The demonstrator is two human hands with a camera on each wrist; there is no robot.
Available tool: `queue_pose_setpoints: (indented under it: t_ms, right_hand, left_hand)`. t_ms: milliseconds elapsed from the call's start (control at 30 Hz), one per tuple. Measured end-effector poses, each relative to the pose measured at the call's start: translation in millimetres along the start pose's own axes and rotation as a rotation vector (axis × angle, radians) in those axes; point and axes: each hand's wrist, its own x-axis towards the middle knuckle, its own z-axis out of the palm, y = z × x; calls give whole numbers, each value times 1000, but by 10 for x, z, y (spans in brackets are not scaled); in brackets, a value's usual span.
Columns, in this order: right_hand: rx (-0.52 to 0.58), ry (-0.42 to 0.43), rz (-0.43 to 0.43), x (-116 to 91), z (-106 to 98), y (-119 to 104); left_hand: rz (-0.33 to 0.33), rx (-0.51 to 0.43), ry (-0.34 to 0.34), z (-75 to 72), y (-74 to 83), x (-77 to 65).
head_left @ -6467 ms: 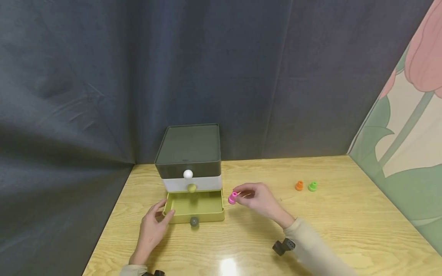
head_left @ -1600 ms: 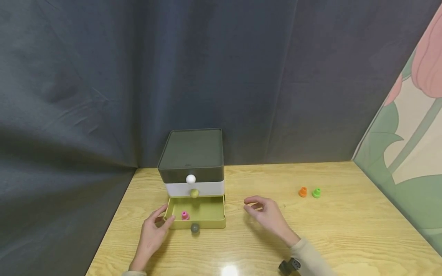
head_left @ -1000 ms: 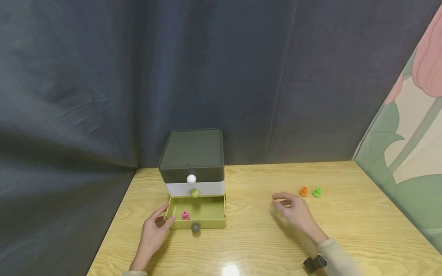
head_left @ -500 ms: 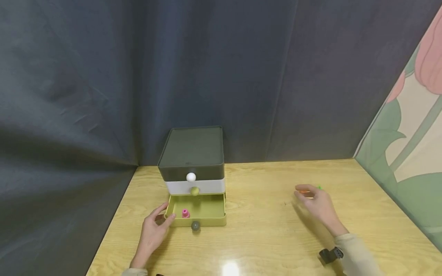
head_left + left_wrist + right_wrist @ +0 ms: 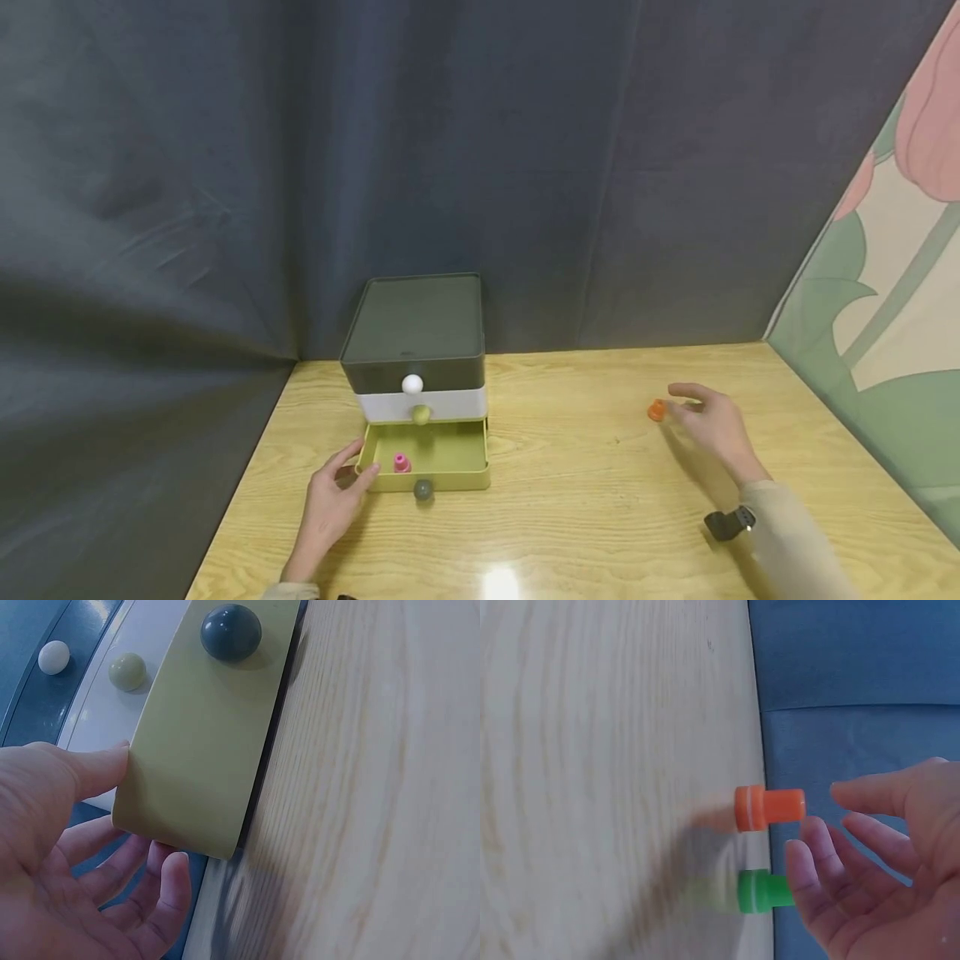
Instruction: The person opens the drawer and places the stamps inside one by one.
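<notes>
My left hand [image 5: 330, 504] grips the left front corner of the pulled-out olive drawer [image 5: 191, 742], its thumb at the top rim and fingers by the side. Inside the drawer [image 5: 450, 481] stands a small pink plastic piece [image 5: 402, 463], shaped like a toy stamp. My right hand [image 5: 714, 427] hovers at the right with fingers loosely bent and nothing held. Beside its fingertips stands a matching orange piece [image 5: 769, 807], narrow on top and wider below. The green piece [image 5: 756, 891] is partly behind the fingers in the right wrist view and hidden by the hand in the head view.
A drawer box [image 5: 420, 317] with dark top, white middle drawer [image 5: 450, 406] and round knobs stands at the back left of the wooden table [image 5: 570, 500]. A dark curtain [image 5: 525, 167] hangs behind; a flower-patterned panel [image 5: 900, 292] borders the right.
The pink piece went from my right hand into the drawer. My empty right hand then moved right, past the orange piece, to the green one. My left hand stays on the drawer.
</notes>
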Motion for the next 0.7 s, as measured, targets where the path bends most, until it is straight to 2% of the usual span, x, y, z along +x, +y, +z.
queue_pose_setpoints:
  t_ms: [100,333,500,700]
  right_hand:
    - [2,-48,10,35,11,29]
    - [24,-101,21,95,84,62]
    - [5,-112,7,125,101,101]
    - [-5,-128,34,122,120,142]
  left_hand:
    - [-1,-4,0,-1,-5,-2]
    - [-13,-15,-6,-24,2,-11]
    - [-18,6,-1,-42,19,-16]
    - [-11,11,-11,-29,29,-18]
